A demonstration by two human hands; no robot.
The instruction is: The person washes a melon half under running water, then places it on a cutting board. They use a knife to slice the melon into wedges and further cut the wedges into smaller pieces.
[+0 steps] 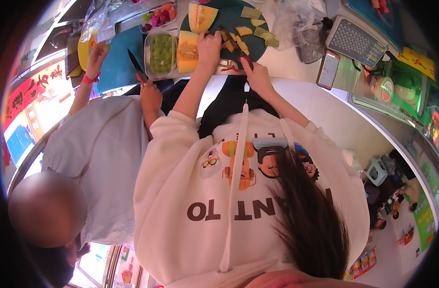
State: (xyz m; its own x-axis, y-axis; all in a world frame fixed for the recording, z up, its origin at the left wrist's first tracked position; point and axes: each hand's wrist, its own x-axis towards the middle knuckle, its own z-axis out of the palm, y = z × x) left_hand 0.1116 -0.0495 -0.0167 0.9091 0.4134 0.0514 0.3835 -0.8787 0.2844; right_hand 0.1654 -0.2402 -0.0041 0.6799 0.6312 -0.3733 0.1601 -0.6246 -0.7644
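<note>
On a dark green round cutting board (223,10), my left hand (209,46) rests with its fingertips at the cut melon pieces (242,45). A seeded melon wedge (187,52) lies just left of it, and another melon wedge (202,17) lies above. My right hand (255,73) grips the handle of a knife (232,39), whose dark blade lies among the pieces near my left fingertips. Cut rind pieces (251,13) and melon chunks (244,31) lie on the board's right side.
A co-worker at the left holds a knife (135,63) over a teal board (115,68). Between us stands a clear tub of green grapes (161,54), with a mixed fruit tub (160,18) above. A plastic bag (295,21), a scale (356,39) and a phone (328,69) are to the right.
</note>
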